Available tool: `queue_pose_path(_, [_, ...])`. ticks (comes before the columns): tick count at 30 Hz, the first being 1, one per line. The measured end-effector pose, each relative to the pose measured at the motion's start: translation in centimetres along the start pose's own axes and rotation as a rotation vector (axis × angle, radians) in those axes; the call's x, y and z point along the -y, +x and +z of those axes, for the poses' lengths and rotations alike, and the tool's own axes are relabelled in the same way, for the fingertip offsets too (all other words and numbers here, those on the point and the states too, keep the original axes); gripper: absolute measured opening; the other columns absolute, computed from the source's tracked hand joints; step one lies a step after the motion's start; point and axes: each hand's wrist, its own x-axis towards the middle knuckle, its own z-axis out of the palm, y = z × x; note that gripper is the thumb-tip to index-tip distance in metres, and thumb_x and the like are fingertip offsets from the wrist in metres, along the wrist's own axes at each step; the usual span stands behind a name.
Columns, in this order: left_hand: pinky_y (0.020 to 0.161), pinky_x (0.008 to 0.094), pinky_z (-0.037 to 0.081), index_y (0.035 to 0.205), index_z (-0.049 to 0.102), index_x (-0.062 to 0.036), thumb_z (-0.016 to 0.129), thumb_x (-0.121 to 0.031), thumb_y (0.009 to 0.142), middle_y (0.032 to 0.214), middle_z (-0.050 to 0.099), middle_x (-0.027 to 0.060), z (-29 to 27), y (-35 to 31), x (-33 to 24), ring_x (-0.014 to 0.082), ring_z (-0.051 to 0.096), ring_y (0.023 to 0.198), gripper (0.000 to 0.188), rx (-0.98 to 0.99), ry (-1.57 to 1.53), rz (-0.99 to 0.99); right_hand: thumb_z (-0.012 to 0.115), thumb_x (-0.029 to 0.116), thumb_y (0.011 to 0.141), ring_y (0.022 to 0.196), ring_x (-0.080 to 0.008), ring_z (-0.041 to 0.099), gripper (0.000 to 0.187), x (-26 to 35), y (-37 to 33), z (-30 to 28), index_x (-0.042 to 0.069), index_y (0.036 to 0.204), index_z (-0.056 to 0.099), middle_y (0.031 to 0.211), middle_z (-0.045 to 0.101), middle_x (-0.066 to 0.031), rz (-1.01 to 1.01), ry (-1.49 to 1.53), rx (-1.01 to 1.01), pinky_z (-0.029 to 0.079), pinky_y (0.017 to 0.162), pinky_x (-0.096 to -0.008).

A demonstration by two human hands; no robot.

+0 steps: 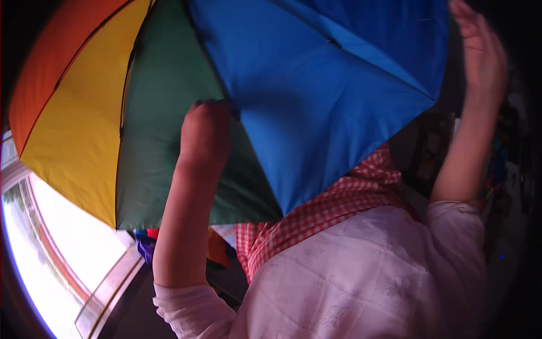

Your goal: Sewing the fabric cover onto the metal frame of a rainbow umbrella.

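**Handling an open rainbow umbrella**

Left hand (206,133) clenched on green panel of umbrella (316,85), filling upper view. Right hand (480,51) released, flat by blue edge. Probably adjusting canopy; next: steadying 1 rib, likely 2-handed.

Your single head-worn fisheye camera tilts up and forward, very close to a multicoloured umbrella canopy (169,113) filling the frame from nine to two o'clock. Your raised forearms enter from six and four o'clock; a bright window (51,237) curves at eight o'clock.
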Motion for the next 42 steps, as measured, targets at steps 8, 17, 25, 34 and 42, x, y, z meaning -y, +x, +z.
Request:
queue_pose_path(8, [0.065, 0.0494, 0.049, 0.087, 0.049, -0.0067, 0.052, -0.020, 0.088, 0.081, 0.063, 0.0178, 0.7, -1.3, 4.3, 0.0395, 0.062, 0.072, 0.014, -0.197, -0.034, -0.664, 0.049, 0.012, 0.097, 0.081, -0.0171, 0.065, 0.007, -7.3, -3.6, 0.0, 0.005, 0.097, 0.050, 0.090, 0.067, -0.0134, 0.213, -0.283, 0.271, 0.052, 0.082, -0.0300])
queue_pose_path(17, [0.065, 0.0443, 0.050, 0.091, 0.053, -0.0023, 0.062, -0.013, 0.084, 0.087, 0.058, 0.0163, 0.6, -3.6, 10.9, 0.0370, 0.060, 0.081, 0.016, -0.616, 0.169, -0.576, 0.054, 0.001, 0.086, 0.066, -0.0100, 0.061, 0.008, -8.4, -15.4, 7.4, 0.003, 0.080, 0.050, 0.069, 0.061, -0.0043, 0.534, -0.203, 0.625, 0.050, 0.062, -0.0264])
queue_pose_path(25, [0.062, 0.0437, 0.050, 0.070, 0.060, 0.0002, 0.061, -0.030, 0.085, 0.071, 0.064, 0.0210, 1.5, 4.0, 4.3, 0.0382, 0.064, 0.071, 0.034, 0.016, -0.100, -0.587, 0.057, -0.001, 0.081, 0.061, -0.0151, 0.061, 0.005, -13.3, -12.7, 13.6, 0.001, 0.081, 0.052, 0.066, 0.061, -0.0086, 0.611, -0.187, 0.807, 0.048, 0.059, -0.0278])
queue_pose_path(34, [0.060, 0.0396, 0.050, 0.071, 0.061, 0.0002, 0.059, -0.027, 0.086, 0.059, 0.062, 0.0171, 2.3, 5.8, 2.9, 0.0310, 0.064, 0.058, 0.031, -0.078, -0.709, -0.831, 0.058, -0.001, 0.080, 0.060, -0.0143, 0.060, 0.006, -14.8, -11.9, 15.1, 0.002, 0.080, 0.053, 0.065, 0.060, -0.0072, 0.541, -0.225, 0.744, 0.046, 0.057, -0.0281])
queue_pose_path(42, [0.054, 0.0334, 0.048, 0.077, 0.062, 0.0008, 0.060, -0.027, 0.087, 0.063, 0.065, 0.0125, 0.1, 5.1, 4.0, 0.0193, 0.063, 0.052, 0.030, 0.106, -0.791, -0.792, 0.059, 0.001, 0.079, 0.061, -0.0143, 0.060, 0.005, -14.6, -11.1, 15.6, 0.002, 0.077, 0.054, 0.065, 0.060, -0.0072, 0.656, -0.247, 0.753, 0.046, 0.057, -0.0281])
